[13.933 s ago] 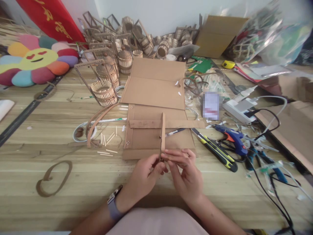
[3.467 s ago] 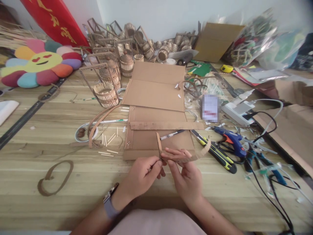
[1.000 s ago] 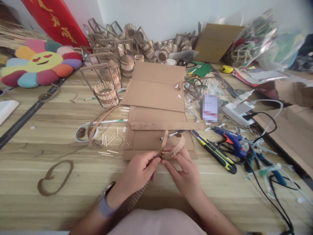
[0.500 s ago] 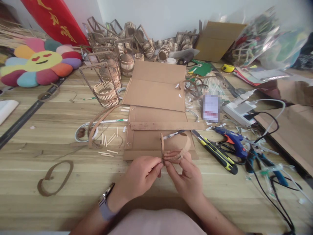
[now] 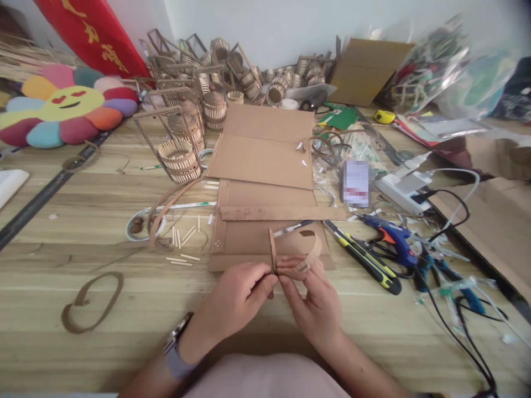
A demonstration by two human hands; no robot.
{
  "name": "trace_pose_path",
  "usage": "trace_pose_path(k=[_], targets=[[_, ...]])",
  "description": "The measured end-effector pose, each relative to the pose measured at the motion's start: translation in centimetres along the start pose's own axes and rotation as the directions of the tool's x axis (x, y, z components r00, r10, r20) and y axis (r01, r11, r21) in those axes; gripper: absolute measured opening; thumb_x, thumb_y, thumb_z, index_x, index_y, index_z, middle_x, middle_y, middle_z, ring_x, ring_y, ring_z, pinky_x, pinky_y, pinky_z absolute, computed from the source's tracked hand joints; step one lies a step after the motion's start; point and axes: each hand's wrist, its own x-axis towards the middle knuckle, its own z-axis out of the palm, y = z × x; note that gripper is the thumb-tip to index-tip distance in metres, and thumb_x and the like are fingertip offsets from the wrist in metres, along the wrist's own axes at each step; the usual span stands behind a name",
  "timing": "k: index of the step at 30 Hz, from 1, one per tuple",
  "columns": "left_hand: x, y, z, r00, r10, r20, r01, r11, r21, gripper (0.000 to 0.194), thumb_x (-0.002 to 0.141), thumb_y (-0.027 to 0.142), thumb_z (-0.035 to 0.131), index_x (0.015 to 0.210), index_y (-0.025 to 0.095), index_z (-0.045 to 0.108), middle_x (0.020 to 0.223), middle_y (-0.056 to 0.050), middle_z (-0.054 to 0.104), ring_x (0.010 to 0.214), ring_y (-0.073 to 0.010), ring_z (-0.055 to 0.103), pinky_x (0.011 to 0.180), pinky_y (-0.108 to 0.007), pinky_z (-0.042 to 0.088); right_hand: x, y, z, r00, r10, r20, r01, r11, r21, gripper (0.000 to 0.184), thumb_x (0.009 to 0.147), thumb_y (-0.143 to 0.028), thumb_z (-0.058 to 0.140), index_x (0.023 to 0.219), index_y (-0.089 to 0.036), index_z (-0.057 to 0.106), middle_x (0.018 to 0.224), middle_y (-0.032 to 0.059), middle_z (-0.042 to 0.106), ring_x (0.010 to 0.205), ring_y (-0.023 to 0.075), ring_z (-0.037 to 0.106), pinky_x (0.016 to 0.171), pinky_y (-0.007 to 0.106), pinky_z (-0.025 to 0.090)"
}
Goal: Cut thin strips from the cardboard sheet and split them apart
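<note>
Both my hands meet just in front of the cardboard sheets (image 5: 265,149), pinching a curved brown cardboard strip (image 5: 272,246). My left hand (image 5: 236,296) is closed on the strip's lower part with thumb and fingers; the watch is on that wrist. My right hand (image 5: 311,298) pinches the strip from the other side, its fingers partly behind the looped end. The exact spot where the fingertips meet is hidden. Just beyond lies a thin knife (image 5: 292,228) on the cardboard, and to the right a black and yellow utility knife (image 5: 365,260).
A blue glue gun (image 5: 390,235), pliers (image 5: 452,279) and a power strip (image 5: 404,190) with cables lie at right. Small sticks (image 5: 188,235) and a loose cardboard loop (image 5: 92,303) lie at left. Little stick buckets (image 5: 178,157) stand behind, near a flower cushion (image 5: 74,105).
The upright end of the strip leans slightly further left. Both hands keep their pinch in nearly the same place; the whole view has shifted a little.
</note>
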Motion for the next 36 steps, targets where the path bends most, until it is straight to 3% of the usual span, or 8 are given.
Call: trace_pose_path(k=[7,12,15,17,20,25,30,36], targets=[[-0.02,0.12,0.56,0.998,-0.033,-0.055,0.036,0.997,0.063,0.033,0.094,0.027,0.040,0.062,0.021,0.041,0.058,0.002,0.052,0.057,-0.0131,0.050,0.057,-0.025,0.032,0.10,-0.41,0.02,0.975,0.214,0.059,-0.222,0.950,0.218,0.013,0.089,-0.020,0.059,0.081,-0.024,0.068,0.084,0.0038,0.073,0.081,0.0193,0.069,0.071,0.032,0.055],[-0.01,0.20,0.39,0.999,0.009,-0.031,-0.008,1.000,0.009,0.037,0.094,0.029,0.040,0.059,0.020,0.043,0.055,0.003,0.047,0.056,-0.0119,0.047,0.057,-0.025,0.031,0.19,-0.34,0.01,0.909,0.381,0.168,-0.412,0.773,0.482,0.020,0.091,-0.031,0.060,0.074,-0.022,0.066,0.078,0.0037,0.072,0.074,0.0169,0.068,0.068,0.028,0.057],[-0.01,0.17,0.20,1.000,0.018,-0.024,-0.019,0.999,-0.035,0.036,0.093,0.027,0.041,0.058,0.019,0.044,0.056,0.003,0.047,0.056,-0.0110,0.047,0.058,-0.024,0.032,0.02,-0.14,0.18,0.886,0.413,0.211,-0.452,0.661,0.599,0.021,0.091,-0.033,0.061,0.073,-0.022,0.066,0.078,0.0021,0.071,0.073,0.0156,0.068,0.069,0.027,0.057],[-0.03,0.11,0.14,1.000,0.014,-0.023,-0.015,0.999,-0.049,0.035,0.092,0.026,0.042,0.058,0.019,0.045,0.056,0.003,0.048,0.056,-0.0107,0.047,0.058,-0.023,0.033,-0.06,-0.10,0.21,0.880,0.413,0.233,-0.462,0.635,0.619,0.021,0.091,-0.032,0.061,0.074,-0.022,0.066,0.078,0.0014,0.071,0.073,0.0151,0.068,0.069,0.026,0.057],[-0.05,0.09,0.14,0.999,-0.033,-0.024,0.032,0.999,-0.042,0.034,0.092,0.027,0.042,0.059,0.019,0.045,0.055,0.004,0.048,0.055,-0.0106,0.046,0.056,-0.023,0.032,0.02,-0.25,0.04,0.908,0.373,0.192,-0.417,0.745,0.521,0.018,0.091,-0.029,0.060,0.075,-0.023,0.067,0.080,0.0021,0.072,0.074,0.0156,0.068,0.069,0.027,0.056],[-0.07,0.38,0.39,0.986,-0.148,-0.072,0.145,0.988,-0.049,0.022,0.089,0.029,0.045,0.071,0.019,0.052,0.062,0.004,0.051,0.059,-0.0115,0.047,0.054,-0.022,0.031,0.22,-0.52,-0.09,0.985,0.166,0.043,-0.171,0.957,0.233,0.012,0.089,-0.017,0.060,0.085,-0.025,0.069,0.086,0.0041,0.073,0.083,0.0187,0.069,0.072,0.031,0.057],[-0.21,0.79,0.51,0.969,-0.230,-0.088,0.224,0.972,-0.072,0.018,0.084,0.027,0.046,0.069,0.019,0.050,0.059,0.004,0.049,0.056,-0.0110,0.045,0.053,-0.022,0.030,-0.27,-0.21,0.26,1.000,-0.014,0.014,0.013,0.998,0.060,0.016,0.085,-0.013,0.064,0.093,-0.026,0.068,0.088,0.0042,0.073,0.088,0.0212,0.069,0.076,0.038,0.056],[-0.01,1.03,0.36,0.963,-0.243,-0.117,0.241,0.970,-0.033,0.018,0.077,0.022,0.044,0.060,0.020,0.039,0.053,0.006,0.039,0.053,-0.0100,0.037,0.050,-0.023,0.024,-0.52,-0.02,0.46,0.995,-0.093,0.031,0.091,0.994,0.066,0.028,0.083,-0.010,0.064,0.103,-0.028,0.070,0.092,0.0039,0.074,0.093,0.0222,0.069,0.080,0.040,0.055]])
